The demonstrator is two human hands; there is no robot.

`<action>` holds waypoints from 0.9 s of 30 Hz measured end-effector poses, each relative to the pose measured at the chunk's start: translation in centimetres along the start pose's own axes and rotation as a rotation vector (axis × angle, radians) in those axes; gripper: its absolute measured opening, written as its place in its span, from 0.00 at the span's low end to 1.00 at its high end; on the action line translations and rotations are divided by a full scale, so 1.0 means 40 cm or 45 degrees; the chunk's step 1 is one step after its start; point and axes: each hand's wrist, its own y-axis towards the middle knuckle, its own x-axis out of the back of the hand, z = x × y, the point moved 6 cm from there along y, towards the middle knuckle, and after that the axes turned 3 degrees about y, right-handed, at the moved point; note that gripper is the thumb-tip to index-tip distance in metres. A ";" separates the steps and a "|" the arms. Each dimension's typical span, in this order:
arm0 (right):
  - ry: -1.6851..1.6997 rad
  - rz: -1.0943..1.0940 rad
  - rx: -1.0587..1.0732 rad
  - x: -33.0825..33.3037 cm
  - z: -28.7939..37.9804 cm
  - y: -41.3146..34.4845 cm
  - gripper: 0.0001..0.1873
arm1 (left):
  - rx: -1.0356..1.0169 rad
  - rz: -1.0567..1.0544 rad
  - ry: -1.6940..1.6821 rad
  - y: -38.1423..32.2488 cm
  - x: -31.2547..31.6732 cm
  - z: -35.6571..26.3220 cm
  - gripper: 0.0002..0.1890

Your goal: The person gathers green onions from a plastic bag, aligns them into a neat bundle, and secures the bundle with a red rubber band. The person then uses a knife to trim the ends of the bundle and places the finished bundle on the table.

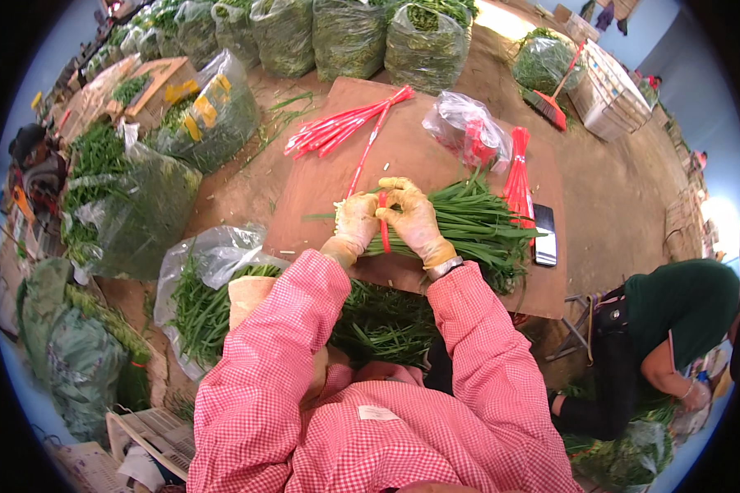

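A bundle of long green leafy stalks [475, 215], seemingly garlic chives, lies across a brown board [320, 185]. Around its left part runs a red tie strip [385, 231]. My left hand [354, 222], in a yellowed glove, closes on the pale stalk ends beside the strip. My right hand [410, 215], gloved too, rests on the bundle with thumb and fingers curled at the strip; its exact hold on the strip is unclear. Past my hands lie red printed strips [345, 126], one stretching down toward my left hand. More red strips [518, 166] fan out at the right.
A phone [544, 234] and a clear plastic bag with red contents [475, 138] lie on the board. Bags of greens [428, 52] line the far side; an open bag of stalks [203, 302] stands at lower left. A person in dark green [678, 308] bends over at the right.
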 end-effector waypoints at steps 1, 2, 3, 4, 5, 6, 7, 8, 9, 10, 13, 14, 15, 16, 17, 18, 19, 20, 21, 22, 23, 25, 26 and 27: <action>0.409 0.021 -0.232 -0.009 -0.043 0.005 0.19 | 0.118 0.020 -0.143 -0.003 0.003 0.006 0.11; 0.784 0.068 -0.561 -0.030 -0.089 -0.002 0.20 | 0.156 0.073 -0.271 0.004 0.003 0.007 0.12; 0.752 0.128 -0.593 -0.028 -0.105 0.001 0.21 | 0.166 0.118 -0.410 0.014 0.001 0.009 0.12; 0.759 0.143 -0.569 -0.028 -0.114 0.006 0.22 | 0.154 0.149 -0.572 0.028 -0.001 0.010 0.13; 0.737 0.144 -0.615 -0.025 -0.130 0.005 0.22 | 0.163 0.193 -0.745 0.039 -0.008 0.015 0.13; 0.718 0.165 -0.614 -0.025 -0.137 0.004 0.23 | 0.205 0.186 -0.688 0.048 -0.013 0.028 0.12; 0.700 0.175 -0.615 -0.024 -0.141 0.001 0.23 | 0.331 0.259 -0.689 0.054 -0.031 0.049 0.13; 0.685 0.186 -0.612 -0.025 -0.142 -0.002 0.23 | 0.401 0.311 -0.746 0.066 -0.041 0.067 0.15; 0.676 0.155 -0.627 -0.023 -0.143 -0.006 0.23 | 0.494 0.358 -0.782 0.071 -0.052 0.085 0.16; 0.670 0.122 -0.637 -0.022 -0.141 -0.010 0.22 | 0.546 0.327 -0.881 0.073 -0.057 0.095 0.13; 0.624 0.090 -0.708 -0.023 -0.128 -0.018 0.22 | 0.587 0.315 -1.213 0.069 -0.064 0.100 0.10; 0.614 0.090 -0.726 -0.021 -0.123 -0.018 0.21 | 0.580 0.299 -1.232 0.066 -0.060 0.100 0.10; 0.635 0.111 -0.732 -0.021 -0.117 -0.014 0.20 | 0.572 0.283 -1.250 0.062 -0.056 0.097 0.09; 0.670 0.134 -0.724 -0.019 -0.111 -0.009 0.19 | 0.548 0.235 -1.267 0.059 -0.047 0.093 0.09; 0.732 0.189 -0.706 -0.021 -0.103 -0.003 0.18 | 0.540 0.247 -1.247 0.056 -0.043 0.088 0.09; 0.599 0.217 -0.754 -0.017 -0.108 0.000 0.17 | 0.517 0.226 -1.225 0.053 -0.035 0.081 0.09; 0.493 0.277 -0.791 -0.017 -0.112 0.000 0.16 | 0.485 0.210 -1.206 0.052 -0.024 0.074 0.09; 0.391 0.305 -0.849 -0.018 -0.121 -0.001 0.16 | 0.460 0.243 -1.224 0.053 -0.015 0.067 0.11; 0.330 0.316 -0.791 -0.016 -0.118 0.003 0.15 | 0.428 0.280 -1.247 0.055 -0.003 0.059 0.13; 0.273 0.299 -0.752 -0.017 -0.118 0.003 0.14 | 0.424 0.334 -1.261 0.054 0.010 0.054 0.15; 0.214 0.280 -0.719 -0.017 -0.118 0.001 0.13 | 0.337 0.258 -1.134 0.057 0.043 0.050 0.19; 0.363 0.110 -0.680 -0.014 -0.115 -0.012 0.10 | 0.238 0.161 -0.828 0.057 0.109 0.046 0.26; 0.434 0.061 -0.692 -0.010 -0.115 -0.023 0.10 | 0.227 0.255 -0.575 0.042 0.128 0.042 0.37; 0.501 0.011 -0.714 -0.006 -0.115 -0.037 0.09 | 0.128 0.394 -0.323 0.023 0.136 0.025 0.39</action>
